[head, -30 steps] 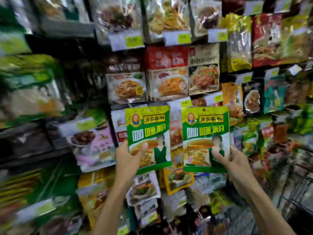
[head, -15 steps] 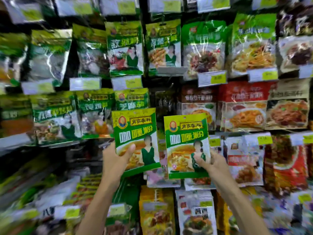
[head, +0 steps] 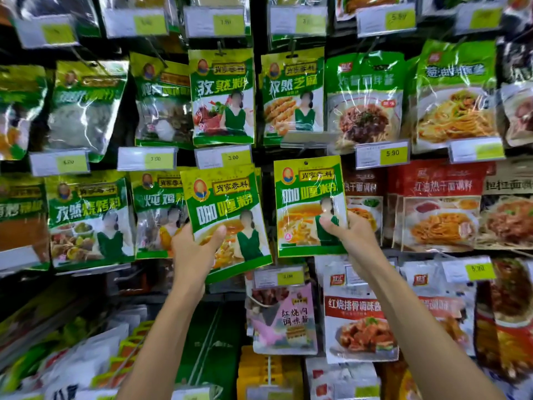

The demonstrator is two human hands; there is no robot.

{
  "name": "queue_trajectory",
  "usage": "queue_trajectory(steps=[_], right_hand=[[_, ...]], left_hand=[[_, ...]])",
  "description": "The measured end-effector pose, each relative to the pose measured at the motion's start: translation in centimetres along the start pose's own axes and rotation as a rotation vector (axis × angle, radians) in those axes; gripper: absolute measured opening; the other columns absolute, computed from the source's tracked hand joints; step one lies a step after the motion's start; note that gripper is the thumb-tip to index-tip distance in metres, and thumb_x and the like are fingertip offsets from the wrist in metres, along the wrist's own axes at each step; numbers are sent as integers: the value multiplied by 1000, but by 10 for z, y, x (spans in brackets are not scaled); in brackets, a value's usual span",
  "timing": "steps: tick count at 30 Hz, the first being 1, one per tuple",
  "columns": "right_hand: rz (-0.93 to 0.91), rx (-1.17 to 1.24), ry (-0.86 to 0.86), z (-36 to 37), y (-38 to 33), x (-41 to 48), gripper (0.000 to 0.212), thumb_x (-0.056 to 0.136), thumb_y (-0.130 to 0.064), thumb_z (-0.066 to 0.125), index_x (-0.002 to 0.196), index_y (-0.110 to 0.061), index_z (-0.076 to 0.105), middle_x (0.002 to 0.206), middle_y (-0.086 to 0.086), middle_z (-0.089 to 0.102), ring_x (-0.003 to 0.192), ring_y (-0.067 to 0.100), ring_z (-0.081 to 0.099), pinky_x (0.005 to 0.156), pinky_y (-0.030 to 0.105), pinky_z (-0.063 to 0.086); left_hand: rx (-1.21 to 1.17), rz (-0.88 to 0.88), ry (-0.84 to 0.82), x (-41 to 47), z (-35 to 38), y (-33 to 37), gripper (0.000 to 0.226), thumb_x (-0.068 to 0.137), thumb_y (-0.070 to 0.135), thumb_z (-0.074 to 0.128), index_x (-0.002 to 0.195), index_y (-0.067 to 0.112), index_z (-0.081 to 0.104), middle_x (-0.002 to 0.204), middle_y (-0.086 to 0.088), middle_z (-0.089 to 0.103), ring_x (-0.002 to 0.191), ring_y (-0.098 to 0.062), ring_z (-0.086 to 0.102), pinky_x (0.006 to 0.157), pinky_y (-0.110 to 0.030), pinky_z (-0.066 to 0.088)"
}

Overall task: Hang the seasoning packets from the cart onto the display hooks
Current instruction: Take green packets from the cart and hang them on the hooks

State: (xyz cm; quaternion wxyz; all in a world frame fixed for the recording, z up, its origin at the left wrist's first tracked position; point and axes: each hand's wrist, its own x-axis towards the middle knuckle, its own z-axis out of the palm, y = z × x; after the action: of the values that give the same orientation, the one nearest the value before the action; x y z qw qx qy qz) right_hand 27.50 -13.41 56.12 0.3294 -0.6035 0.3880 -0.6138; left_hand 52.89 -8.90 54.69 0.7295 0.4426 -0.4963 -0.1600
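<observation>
I hold two identical green-and-yellow curry seasoning packets up against the display wall. My left hand (head: 196, 249) grips the left packet (head: 223, 203) by its lower edge; it tilts slightly and overlaps hanging packets behind it. My right hand (head: 350, 235) pinches the right packet (head: 308, 194) at its lower right corner, held upright in a dark gap between columns. The hang hole at that packet's top shows open, and I cannot see a hook through it. The cart is out of view.
Rows of hanging seasoning packets fill the wall: green ones (head: 222, 96) above and left, red noodle-sauce packets (head: 441, 203) right, pink and white ones (head: 284, 316) below. Price tags (head: 383, 153) jut out on hook ends. A dark upright post (head: 261, 39) runs between columns.
The view has swung up and left along the wall. Both hands carried their packets up to the green section, and the right packet now sits in the gap under the cumin-sesame packets.
</observation>
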Motion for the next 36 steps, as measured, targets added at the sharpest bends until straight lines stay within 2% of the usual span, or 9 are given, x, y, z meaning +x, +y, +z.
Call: queue_trajectory(steps=[7, 13, 19, 22, 25, 28, 30, 33, 36], right_hand=[[48, 43, 17, 1, 9, 20, 26, 88, -19, 67, 102, 2, 65, 108, 20, 67, 104, 33, 62, 93, 43, 48], [69, 82, -20, 1, 16, 31, 11, 87, -19, 68, 96, -13, 66, 103, 8, 70, 90, 15, 65, 64, 19, 43], [105, 50, -18, 8, 25, 58, 6, 87, -17, 68, 88, -19, 62, 97, 3, 68, 95, 21, 62, 80, 31, 48], [95, 9, 0, 12, 29, 69, 13, 88, -14, 66, 100, -12, 60, 99, 4, 66, 87, 16, 61, 72, 26, 46], [59, -118, -14, 12, 33, 69, 16, 91, -16, 63, 105, -12, 57, 102, 6, 64, 104, 28, 60, 80, 31, 47], [-41, -405, 197, 9, 38, 54, 42, 89, -25, 65, 123, -4, 50, 120, 10, 56, 119, 29, 49, 96, 41, 45], [-225, -417, 383, 9, 35, 33, 36, 91, -26, 61, 120, -9, 51, 117, 3, 50, 114, 20, 46, 94, 33, 42], [-220, -81, 154, 14, 15, 11, 25, 93, -37, 55, 112, -21, 54, 101, -10, 58, 94, 7, 56, 77, 18, 44], [-127, 42, -89, 19, 0, 5, 25, 90, -41, 57, 107, -23, 62, 102, -8, 66, 94, 2, 61, 82, 22, 49]], left_hand=[[-5, 5, 47, 11, 13, -1, 25, 82, 17, 71, 105, 20, 61, 102, 5, 68, 98, -15, 63, 84, -35, 50], [-20, 38, 46, 16, 19, -3, 24, 82, 15, 72, 93, 32, 60, 95, 15, 67, 93, -10, 64, 83, -35, 51], [-17, 49, 18, 19, 20, -3, 24, 80, 18, 73, 93, 33, 60, 98, 12, 68, 97, -10, 64, 86, -36, 52], [-14, 62, 12, 18, 19, -3, 24, 80, 18, 73, 94, 33, 61, 100, 9, 70, 98, -13, 65, 86, -36, 53], [-24, 85, -24, 13, 19, -2, 24, 79, 19, 73, 93, 35, 61, 98, 16, 69, 95, -4, 65, 79, -26, 51], [-55, 61, -67, 9, 24, -2, 25, 78, 21, 73, 100, 30, 63, 101, 11, 70, 97, -8, 66, 80, -29, 52], [-61, 56, -92, 6, 32, 0, 30, 78, 24, 73, 105, 24, 63, 104, 5, 70, 96, -13, 66, 79, -30, 52], [-60, 52, -151, 1, 50, 4, 25, 79, 23, 73, 102, 27, 62, 101, 10, 70, 95, -8, 66, 75, -23, 51], [-64, 1, -214, -5, 70, 7, 29, 81, 23, 73, 107, 21, 61, 111, -2, 68, 107, -23, 63, 87, -34, 51]])
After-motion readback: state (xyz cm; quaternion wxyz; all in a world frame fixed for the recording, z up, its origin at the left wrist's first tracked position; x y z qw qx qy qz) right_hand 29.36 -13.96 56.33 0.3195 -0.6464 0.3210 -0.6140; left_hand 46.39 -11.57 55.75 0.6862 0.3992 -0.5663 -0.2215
